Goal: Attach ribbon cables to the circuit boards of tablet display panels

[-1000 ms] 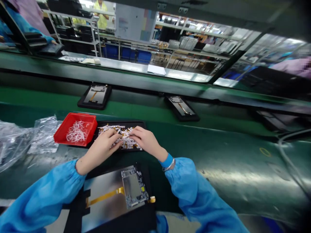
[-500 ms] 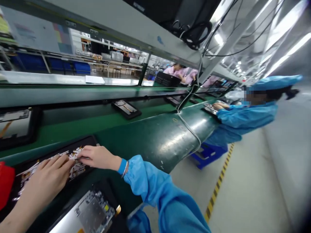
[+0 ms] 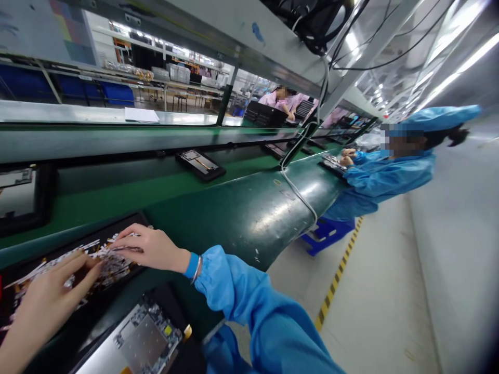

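Note:
My left hand bends over a black tray heaped with small white, silver and orange parts. Its thumb and fingertips come together above the heap; whatever is between them is hidden. On the tray's right side, my right hand pinches thin metal tweezers, their tips pointing left into the parts. Closer to me lies an opened tablet-like device in a dark holder, its circuit board and silver metal plate exposed.
Further opened devices lie in black holders along the green bench. A white cable hangs across the bench. To the right, a co-worker in a blue smock works near a blue stool. A metal beam runs overhead.
My left hand has drawn a little left and its fingers, laid over the parts before, are now bent to the thumb. My right hand has shifted slightly left with the tweezers.

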### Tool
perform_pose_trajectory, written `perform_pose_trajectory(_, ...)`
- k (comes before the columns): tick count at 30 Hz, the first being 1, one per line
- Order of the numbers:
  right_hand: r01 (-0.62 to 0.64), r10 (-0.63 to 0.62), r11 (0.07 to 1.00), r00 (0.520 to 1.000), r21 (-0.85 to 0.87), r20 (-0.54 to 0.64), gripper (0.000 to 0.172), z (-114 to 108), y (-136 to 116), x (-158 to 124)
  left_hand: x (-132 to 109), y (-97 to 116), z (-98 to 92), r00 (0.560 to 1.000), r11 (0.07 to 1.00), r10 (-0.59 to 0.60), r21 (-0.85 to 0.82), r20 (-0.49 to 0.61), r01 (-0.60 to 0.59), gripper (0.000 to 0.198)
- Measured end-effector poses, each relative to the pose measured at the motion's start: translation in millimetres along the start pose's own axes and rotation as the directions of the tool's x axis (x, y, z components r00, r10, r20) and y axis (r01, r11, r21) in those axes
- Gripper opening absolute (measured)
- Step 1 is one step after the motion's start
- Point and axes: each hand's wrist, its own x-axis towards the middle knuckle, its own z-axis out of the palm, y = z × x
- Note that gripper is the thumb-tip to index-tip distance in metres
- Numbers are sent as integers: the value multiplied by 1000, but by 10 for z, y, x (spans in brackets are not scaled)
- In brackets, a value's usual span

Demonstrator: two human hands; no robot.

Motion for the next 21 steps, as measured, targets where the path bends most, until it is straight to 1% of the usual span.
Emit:
perform_pose_trajectory(3,-34,37,998,997,-57,66,29,9,-35,-2,8,-122,95,999,999,-31,8,23,31,30)
perform_pose_trajectory(6,-66,70,996,994,-61,81,27,40,-8,10,3,-194,119,996,998,-63,17,62,62,34)
perform_pose_trajectory(8,-92,94,995,994,-32,60,26,59,20,17,-2,-188,99,995,996,-82,23,59,81,35)
perform_pose_trajectory(11,-129,129,992,992,8,-1,28,75,44,22,-9,-116,58,995,994,-96,46,18,95,33)
perform_pose_trajectory(13,-130,131,991,991,14,-37,30,77,41,20,-18,-60,40,996,994,-94,46,-9,94,31)
perform_pose_trajectory(15,-118,119,993,991,24,-61,27,75,20,15,-32,-32,39,996,996,-88,27,-8,88,28)
perform_pose_trajectory(16,-105,108,994,992,40,-66,26,72,4,11,-40,-36,46,997,997,-79,11,-4,79,27)
perform_pose_trajectory(18,-63,69,993,996,99,-57,23,64,-34,2,-57,-80,74,1000,999,-25,-40,-2,25,25)
perform_pose_trajectory(19,-39,44,989,998,144,-35,22,57,-54,-4,-64,-115,93,1000,998,16,-68,-9,-16,24)
perform_pose_trajectory(21,-9,-5,960,999,279,51,23,36,-81,-19,-74,-189,130,993,986,114,-120,-28,-117,24)
